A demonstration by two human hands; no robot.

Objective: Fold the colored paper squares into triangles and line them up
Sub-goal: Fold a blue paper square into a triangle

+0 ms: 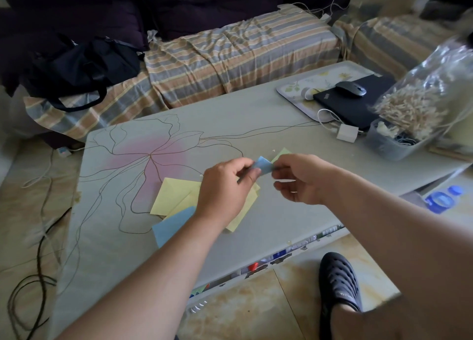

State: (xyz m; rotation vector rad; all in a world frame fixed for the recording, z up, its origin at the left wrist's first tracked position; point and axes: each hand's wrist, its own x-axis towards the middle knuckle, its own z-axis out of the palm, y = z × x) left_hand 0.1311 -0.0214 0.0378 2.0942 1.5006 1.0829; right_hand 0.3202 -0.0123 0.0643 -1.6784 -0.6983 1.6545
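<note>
A small folded blue paper (263,166) is held above the table between both hands. My left hand (225,186) pinches its left edge and my right hand (299,178) pinches its right edge. Just behind the right hand's fingers a pale green folded piece (281,153) lies on the table. Under my left hand sits a loose pile of yellow paper squares (171,196), with a blue square (171,224) at its near edge, partly hidden by my forearm.
The grey table (256,124) has a flower drawing. At its far right stand a laptop (358,106) with a mouse (352,88), a white charger (347,132), a plastic tub (391,142) and a bag of sticks (419,96). A striped sofa (230,55) lies beyond.
</note>
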